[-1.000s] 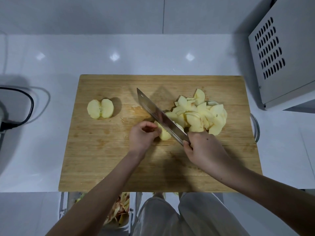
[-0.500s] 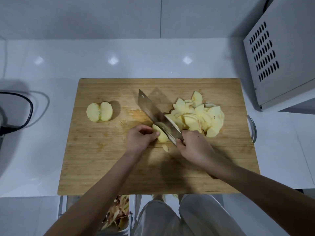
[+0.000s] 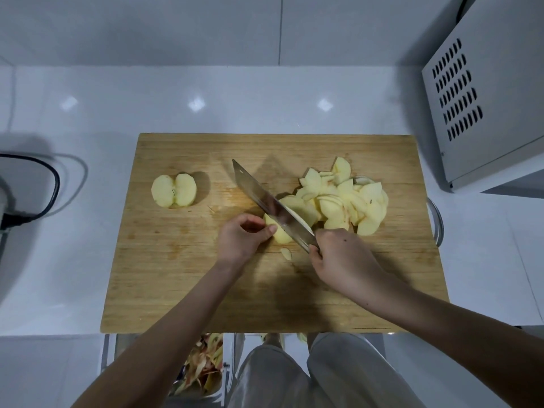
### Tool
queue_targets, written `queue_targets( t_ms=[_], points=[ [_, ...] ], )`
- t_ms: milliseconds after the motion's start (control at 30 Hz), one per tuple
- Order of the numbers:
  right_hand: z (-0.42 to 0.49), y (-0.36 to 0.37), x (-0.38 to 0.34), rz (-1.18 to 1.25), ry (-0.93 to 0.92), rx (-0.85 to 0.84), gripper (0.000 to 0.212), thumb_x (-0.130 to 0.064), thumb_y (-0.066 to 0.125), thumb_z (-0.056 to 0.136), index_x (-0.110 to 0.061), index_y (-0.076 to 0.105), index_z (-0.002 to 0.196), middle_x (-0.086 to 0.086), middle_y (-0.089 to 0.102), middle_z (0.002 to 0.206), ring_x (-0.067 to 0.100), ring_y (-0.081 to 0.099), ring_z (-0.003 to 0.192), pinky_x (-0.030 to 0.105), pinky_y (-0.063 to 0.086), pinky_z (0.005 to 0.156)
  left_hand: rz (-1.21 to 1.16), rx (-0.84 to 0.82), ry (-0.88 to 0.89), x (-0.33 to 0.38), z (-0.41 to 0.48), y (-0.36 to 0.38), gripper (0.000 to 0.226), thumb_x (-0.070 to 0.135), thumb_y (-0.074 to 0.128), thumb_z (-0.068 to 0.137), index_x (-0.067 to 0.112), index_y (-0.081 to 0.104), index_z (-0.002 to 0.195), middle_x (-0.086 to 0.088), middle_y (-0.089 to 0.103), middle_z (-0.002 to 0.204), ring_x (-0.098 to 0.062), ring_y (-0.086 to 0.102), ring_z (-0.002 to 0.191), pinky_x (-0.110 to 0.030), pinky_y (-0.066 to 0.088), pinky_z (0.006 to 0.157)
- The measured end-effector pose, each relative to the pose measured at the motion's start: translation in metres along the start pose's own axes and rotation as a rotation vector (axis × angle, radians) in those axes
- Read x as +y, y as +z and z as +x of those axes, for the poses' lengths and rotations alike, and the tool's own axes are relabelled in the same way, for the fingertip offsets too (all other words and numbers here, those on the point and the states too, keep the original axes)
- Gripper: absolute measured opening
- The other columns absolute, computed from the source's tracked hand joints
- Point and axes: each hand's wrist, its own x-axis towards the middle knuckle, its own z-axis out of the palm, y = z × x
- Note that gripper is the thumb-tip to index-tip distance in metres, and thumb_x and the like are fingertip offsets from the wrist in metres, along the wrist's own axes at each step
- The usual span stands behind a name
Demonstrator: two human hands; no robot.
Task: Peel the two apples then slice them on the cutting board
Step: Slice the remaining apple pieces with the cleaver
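Slicing is underway: the left hand (image 3: 241,238) pinches a pale peeled apple piece (image 3: 281,237) on the wooden cutting board (image 3: 176,275), and the right hand (image 3: 338,257) grasps the broad steel knife (image 3: 263,200). The next cut needs the left hand drawn back a little

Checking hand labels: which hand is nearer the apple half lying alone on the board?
Left. The left hand sits right of the apple half, holding another apple piece; the right hand grips the knife farther right.
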Motion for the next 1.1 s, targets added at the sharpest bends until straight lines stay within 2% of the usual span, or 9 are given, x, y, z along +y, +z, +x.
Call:
queue_targets(
  t_ms=[100,167,333,500,667,833,967,1100],
  points=[
    [0.010,0.009,-0.008,0.009,0.027,-0.033,0.018,-0.023,0.046,0.096,-0.013,0.061,0.100,-0.008,0.046,0.071,0.007,0.048,0.063,0.017,0.037,0.054,0.009,0.012,0.019,0.001,-0.001,0.002,0.020,0.023,0.082,0.070,0.017,0.069,0.083,-0.002,0.071,0.088,-0.018,0.066,0.087,-0.037,0.055,0.085],
    [0.018,0.014,-0.010,0.034,0.031,-0.041,0.018,-0.022,0.046,0.096,-0.012,0.062,0.097,-0.007,0.048,0.073,0.009,0.051,0.066,0.019,0.039,0.058,0.025,0.025,0.035,0.001,-0.001,0.002,0.021,0.024,0.082,0.071,0.015,0.070,0.085,-0.002,0.070,0.088,-0.017,0.066,0.088,-0.033,0.054,0.085],
    [0.016,0.008,-0.004,0.093,0.063,-0.025,0.019,-0.025,0.044,0.097,-0.015,0.058,0.088,-0.009,0.046,0.067,0.004,0.044,0.057,0.015,0.029,0.047,0.062,0.024,0.055,-0.003,0.000,0.001,0.022,0.028,0.082,0.070,0.017,0.070,0.084,0.003,0.069,0.086,-0.012,0.064,0.085,-0.028,0.053,0.080],
    [-0.002,-0.003,-0.002,0.049,0.013,0.030,0.020,-0.026,0.043,0.097,-0.014,0.057,0.089,-0.009,0.045,0.064,0.006,0.046,0.056,0.017,0.037,0.049,0.067,0.019,0.074,-0.005,-0.002,0.000,0.017,0.028,0.079,0.072,0.018,0.067,0.080,0.011,0.063,0.080,-0.006,0.057,0.079,-0.016,0.045,0.069],
    [-0.003,-0.005,-0.003,-0.009,-0.008,0.032,0.024,-0.025,0.041,0.098,-0.012,0.059,0.101,-0.009,0.045,0.069,0.004,0.041,0.055,0.011,0.029,0.046,0.025,0.001,0.061,-0.005,-0.002,0.001,0.015,0.025,0.079,0.073,0.020,0.066,0.076,0.011,0.064,0.082,-0.006,0.058,0.081,-0.016,0.046,0.070],
    [0.004,-0.001,-0.002,-0.002,0.011,-0.005,0.021,-0.025,0.042,0.097,-0.014,0.059,0.096,-0.013,0.037,0.063,-0.001,0.037,0.052,0.012,0.025,0.045,0.053,-0.005,0.096,-0.008,-0.001,0.000,0.013,0.026,0.079,0.073,0.023,0.066,0.074,0.010,0.066,0.079,-0.007,0.060,0.079,-0.019,0.049,0.073],
    [0.008,0.017,0.000,0.013,0.059,-0.033,0.020,-0.026,0.043,0.097,-0.015,0.059,0.100,-0.014,0.038,0.065,-0.001,0.038,0.054,0.012,0.024,0.046,0.011,-0.001,0.097,-0.010,0.000,0.001,0.011,0.022,0.080,0.073,0.016,0.070,0.074,0.010,0.067,0.074,0.001,0.060,0.071,-0.007,0.046,0.067],
    [0.010,0.019,0.002,0.049,0.081,-0.038,0.020,-0.027,0.042,0.098,-0.016,0.058,0.096,-0.012,0.042,0.067,0.001,0.042,0.057,0.013,0.027,0.046,0.007,0.000,0.110,-0.011,0.001,0.001,0.010,0.022,0.079,0.074,0.017,0.071,0.074,0.007,0.068,0.074,-0.004,0.061,0.071,-0.016,0.049,0.070]
  ],
)
